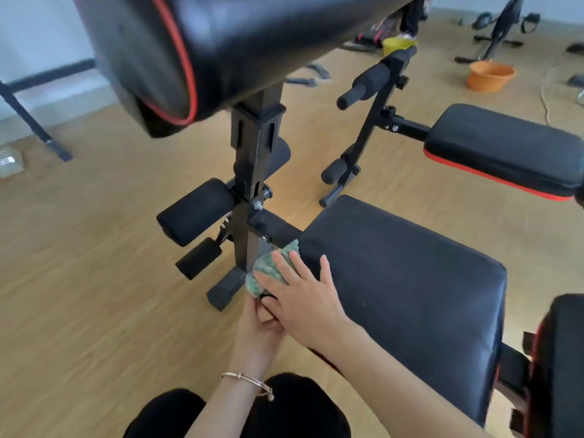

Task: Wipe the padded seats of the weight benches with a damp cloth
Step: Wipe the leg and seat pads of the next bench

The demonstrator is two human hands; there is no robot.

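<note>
Right hand (303, 298) spread flat on cloth (264, 268) at seat (410, 279) front edge; left hand (259, 330) unclear. Sweep full pad, overlapping.

The seat pad (404, 279) looks like smooth, faintly glossy black vinyl; the cloth (268, 267) is nubby green terry; the frame post (252, 172) is matt black metal; the floor (94, 248) is wood-grain.

Bright, soft, even light fills the room, leaving only faint shadows on the wooden floor (79, 263). A pale sheen lies across the black surface (410, 279). The big pad (237, 42) at the top is blurred, the floor is smeared with motion blur, and straight lines bow near the frame edges.
</note>
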